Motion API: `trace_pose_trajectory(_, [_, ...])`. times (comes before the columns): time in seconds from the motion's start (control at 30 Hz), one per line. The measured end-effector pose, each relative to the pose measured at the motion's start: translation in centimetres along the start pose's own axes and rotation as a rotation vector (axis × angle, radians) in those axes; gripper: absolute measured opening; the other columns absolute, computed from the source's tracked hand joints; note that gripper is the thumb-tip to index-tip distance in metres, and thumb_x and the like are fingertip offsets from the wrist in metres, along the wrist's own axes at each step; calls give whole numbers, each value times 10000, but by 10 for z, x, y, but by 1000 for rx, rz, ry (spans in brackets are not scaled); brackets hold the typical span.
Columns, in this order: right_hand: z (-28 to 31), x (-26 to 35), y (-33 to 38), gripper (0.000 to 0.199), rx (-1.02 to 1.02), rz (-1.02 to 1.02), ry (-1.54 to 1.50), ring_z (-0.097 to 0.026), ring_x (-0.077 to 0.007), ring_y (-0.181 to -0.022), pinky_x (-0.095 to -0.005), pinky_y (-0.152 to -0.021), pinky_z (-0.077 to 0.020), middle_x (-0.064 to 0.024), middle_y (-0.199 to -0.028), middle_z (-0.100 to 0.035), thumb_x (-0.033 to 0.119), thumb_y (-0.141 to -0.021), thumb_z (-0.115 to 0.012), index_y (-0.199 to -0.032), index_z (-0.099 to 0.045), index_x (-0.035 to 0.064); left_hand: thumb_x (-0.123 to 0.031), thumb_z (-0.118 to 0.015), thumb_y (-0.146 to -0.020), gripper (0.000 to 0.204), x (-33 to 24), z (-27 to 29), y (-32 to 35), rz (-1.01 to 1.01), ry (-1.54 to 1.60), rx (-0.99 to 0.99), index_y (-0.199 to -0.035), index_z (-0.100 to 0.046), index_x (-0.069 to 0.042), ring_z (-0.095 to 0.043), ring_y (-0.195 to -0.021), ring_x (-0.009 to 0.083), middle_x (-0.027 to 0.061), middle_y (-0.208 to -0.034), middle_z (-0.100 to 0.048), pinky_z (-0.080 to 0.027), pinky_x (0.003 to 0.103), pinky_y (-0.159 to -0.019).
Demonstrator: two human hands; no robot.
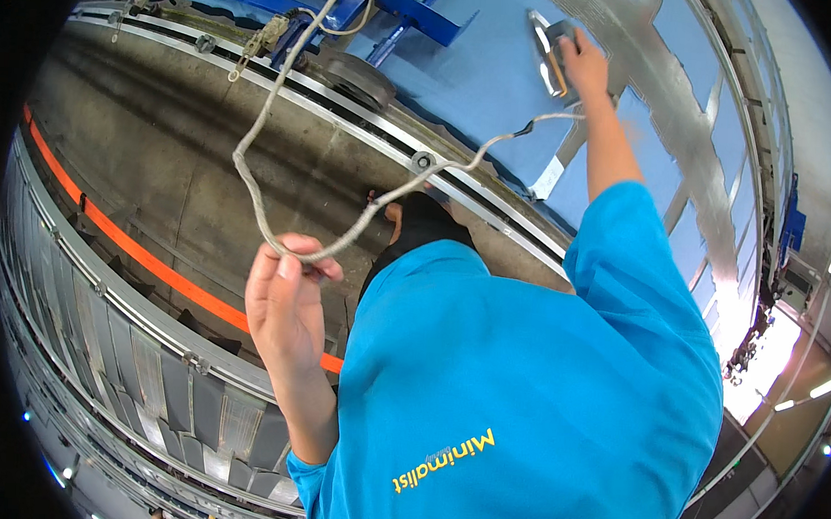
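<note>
My left hand (pixel 286 300) pinches a pale, fabric-covered cord (pixel 252 180) between thumb and fingers, at the bottom of a wide loop. One side of the loop rises toward the blue frame at the top; the other runs right, to my right wrist. Out at the upper right, my right hand (pixel 587 68) is wrapped around a dark iron (pixel 554 54) with a shiny metal edge. The iron is over a light blue surface (pixel 498 78), tilted on its side; I cannot tell whether it touches it. Fingers partly cover its handle.
Metal rails (pixel 456 184) edge the blue surface, which has grey worn patches (pixel 659 103). A blue metal frame (pixel 417 16) with a dark wheel (pixel 360 83) stands at the top. Left of me lie a concrete floor (pixel 161 137), an orange strip (pixel 169 274) and another long railed table (pixel 198 366).
</note>
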State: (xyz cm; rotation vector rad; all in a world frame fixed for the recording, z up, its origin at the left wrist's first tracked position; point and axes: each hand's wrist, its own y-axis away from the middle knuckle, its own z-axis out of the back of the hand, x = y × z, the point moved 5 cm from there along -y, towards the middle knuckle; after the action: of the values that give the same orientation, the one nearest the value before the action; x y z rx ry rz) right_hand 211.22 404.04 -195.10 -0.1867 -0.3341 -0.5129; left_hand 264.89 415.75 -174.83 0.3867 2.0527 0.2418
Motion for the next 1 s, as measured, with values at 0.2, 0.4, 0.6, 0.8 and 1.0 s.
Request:
trace_pose_trajectory(0.2, [6, 99, 166, 383, 192, 254, -85, -621, -361, -818, -456, -710, -504, -141, -868, -609, 344, -922, -637, -1276, -621, 198, -192, -472, -1036, 278, -39, 11, -47, -121, 80, 15, -1132, -561, 53, -603, -824, 204, 133, -955, -609, -479, 352, -772])
trace_pose_trajectory(0.4, [6, 126, 111, 406, 218, 265, -140, -628, -357, -857, -458, -736, -505, -142, -922, -626, 319, -921, -661, -1300, -625, 177, -199, -475, -1040, 266, -57, 24, -95, -59, 39, 50, -1124, -564, 36, -594, -820, 193, 118, -944, -611, -475, 346, -775])
trace_pose_trajectory(0.6, [-15, 103, -51, 465, 171, 199, -59, -644, -404, -985, -447, -856, -501, -224, -1068, -678, 340, -936, -630, -1347, -586, 128, -192, -495, -1032, 259, -82, 25, -135, 53, -45, 4, -1119, -593, 32, -593, -843, 178, 100, -933, -625, -476, 342, -783])
trace_pose_trajectory(0.8, [-29, 58, -118, 514, -24, 17, 3, -645, -408, -1003, -466, -865, -498, -235, -1062, -679, 410, -921, -613, -1353, -582, 134, -246, -499, -1035, 274, -104, 27, -169, 44, -55, 63, -1136, -575, -3, -546, -877, 177, 91, -979, -596, -437, 345, -789])
trace_pose_trajectory(1.0, [-42, 143, -17, 405, 137, 43, -19, -636, -347, -844, -453, -742, -505, -159, -885, -638, 360, -927, -614, -1272, -630, 151, -244, -492, -1041, 273, -125, 55, -202, 17, -25, 15, -1169, -583, -20, -542, -897, 156, 75, -1042, -605, -422, 338, -814])
